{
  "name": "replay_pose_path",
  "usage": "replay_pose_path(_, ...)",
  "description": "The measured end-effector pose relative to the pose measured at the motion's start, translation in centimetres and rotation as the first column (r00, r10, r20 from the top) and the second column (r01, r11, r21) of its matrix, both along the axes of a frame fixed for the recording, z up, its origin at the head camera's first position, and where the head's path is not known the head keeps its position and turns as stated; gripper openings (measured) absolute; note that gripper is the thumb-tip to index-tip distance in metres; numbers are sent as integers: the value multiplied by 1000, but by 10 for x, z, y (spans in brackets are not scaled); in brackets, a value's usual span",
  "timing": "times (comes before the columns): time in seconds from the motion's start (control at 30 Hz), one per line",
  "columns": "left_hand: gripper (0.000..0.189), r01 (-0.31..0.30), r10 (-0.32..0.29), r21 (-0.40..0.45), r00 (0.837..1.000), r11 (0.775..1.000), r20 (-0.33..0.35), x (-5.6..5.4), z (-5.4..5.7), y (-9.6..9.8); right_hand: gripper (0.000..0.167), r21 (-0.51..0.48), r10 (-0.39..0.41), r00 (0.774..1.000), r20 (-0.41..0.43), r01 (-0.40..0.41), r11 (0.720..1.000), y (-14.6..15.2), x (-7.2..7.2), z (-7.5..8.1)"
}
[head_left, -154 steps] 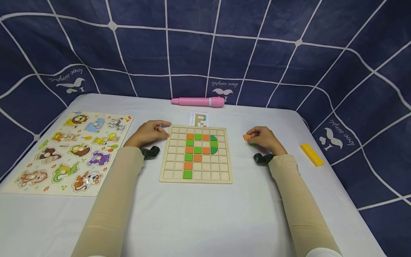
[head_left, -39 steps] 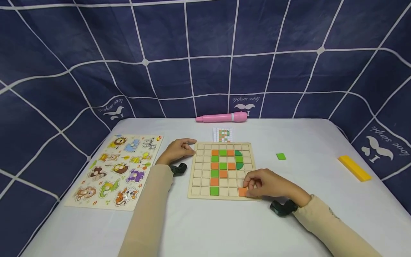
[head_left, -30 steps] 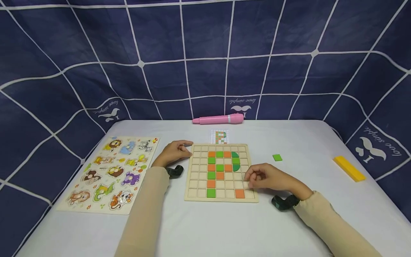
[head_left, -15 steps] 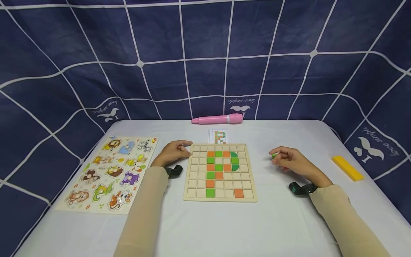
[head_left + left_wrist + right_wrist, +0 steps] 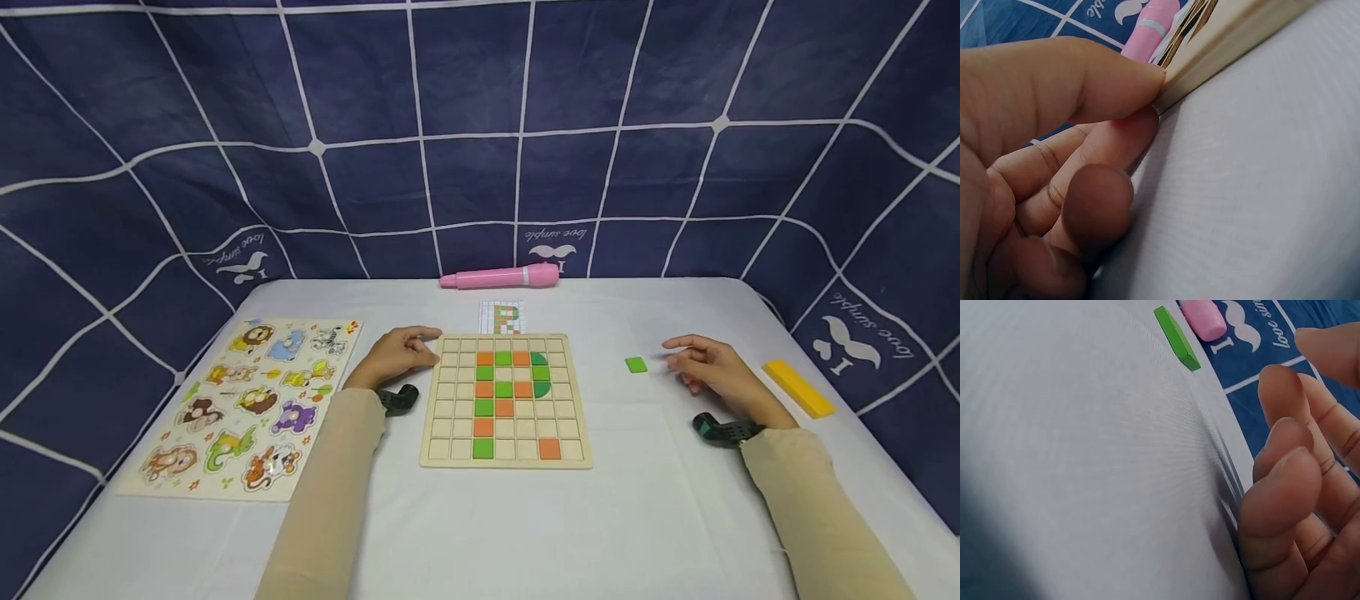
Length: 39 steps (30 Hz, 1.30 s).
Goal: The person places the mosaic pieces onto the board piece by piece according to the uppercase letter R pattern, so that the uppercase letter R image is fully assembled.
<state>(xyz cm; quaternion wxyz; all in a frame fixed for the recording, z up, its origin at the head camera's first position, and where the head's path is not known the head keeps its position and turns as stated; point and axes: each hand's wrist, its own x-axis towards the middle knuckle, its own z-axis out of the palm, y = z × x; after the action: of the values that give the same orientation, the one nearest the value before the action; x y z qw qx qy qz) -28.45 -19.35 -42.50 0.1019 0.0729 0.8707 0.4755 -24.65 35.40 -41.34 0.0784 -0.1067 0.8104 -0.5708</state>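
Observation:
A wooden grid board (image 5: 457,433) lies mid-table in the head view, with orange, green and rounded dark-green tiles forming a P-like pattern. Apart from these, an orange tile (image 5: 550,449) sits in its bottom row. My left hand (image 5: 393,354) rests at the upper left corner, thumb and index fingertips against the board's edge. In the left wrist view the board's side edge (image 5: 1204,72) meets the thumb tip. To the right of the board, a green square tile (image 5: 636,365) lies flat on the cloth. My right hand (image 5: 712,371) is just right of it, fingers relaxed and holding nothing.
A small card (image 5: 502,317) printed with a coloured grid pattern lies behind the board, and a pink microphone-shaped pen (image 5: 498,277) behind that. On the left lies an animal knob puzzle (image 5: 176,417). A yellow bar (image 5: 798,388) lies beyond my right hand.
My right hand has left the orange tile in the board's bottom row, reached the green tile on the cloth, then drawn back rightward from it. My left hand has stayed at the corner.

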Motion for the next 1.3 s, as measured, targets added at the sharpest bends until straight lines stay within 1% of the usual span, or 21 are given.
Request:
replay_pose_path(0.13, 59, -8, 8, -14, 1000, 1000, -4, -1, 1, 0, 21, 6, 4, 1000, -2, -4, 1000, 1, -2, 0)
replay_pose_path(0.27, 58, -11, 11, -5, 1000, 1000, -7, -1, 2, 0, 22, 19, 18, 1000, -14, -18, 1000, 0, -6, -1)
replay_pose_path(0.33, 58, -13, 13, 4, 1000, 1000, -3, -1, 1, 0, 26, 46, 33, 999, -13, -33, 998, -2, -8, -1)
replay_pose_path(0.47, 57, -23, 23, 11, 1000, 1000, -1, -3, 0, 1, 41, 133, 57, 998, 6, -58, 989, -7, -13, 1)
replay_pose_path(0.5, 57, -25, 25, 10, 1000, 1000, -4, -4, 0, 1, 44, 158, 59, 998, 5, -59, 986, -8, -14, 3)
replay_pose_path(0.63, 57, -15, 15, -6, 1000, 1000, -18, -6, -1, 4, 44, 240, 69, 997, -19, -63, 969, -12, -14, 8)
replay_pose_path(0.8, 58, -27, 27, -2, 1000, 1000, -9, -2, -1, 3, 44, 341, 95, 995, -32, -78, 937, -23, -14, 11)
replay_pose_path(0.87, 58, -26, 26, 1, 1000, 1000, -3, 0, -1, 2, 44, 380, 89, 996, -29, -71, 922, -27, -14, 11)
replay_pose_path(0.97, 59, -7, 6, -13, 1000, 1000, -5, 0, 1, 1, 41, 435, 70, 997, -37, -47, 899, -31, -14, 10)
replay_pose_path(1.0, 59, -3, 3, -15, 1000, 1000, -9, 0, 2, 1, 41, 448, 65, 997, -39, -41, 893, -32, -14, 10)
replay_pose_path(1.13, 59, 5, -5, -11, 1000, 1000, -18, -2, 1, 1, 37, 478, 37, 999, -35, -16, 878, -34, -12, 10)
replay_pose_path(1.3, 58, 10, -10, -9, 1000, 1000, -13, -3, -2, 0, 33, 491, 42, 997, -64, -5, 871, -34, -11, 11)
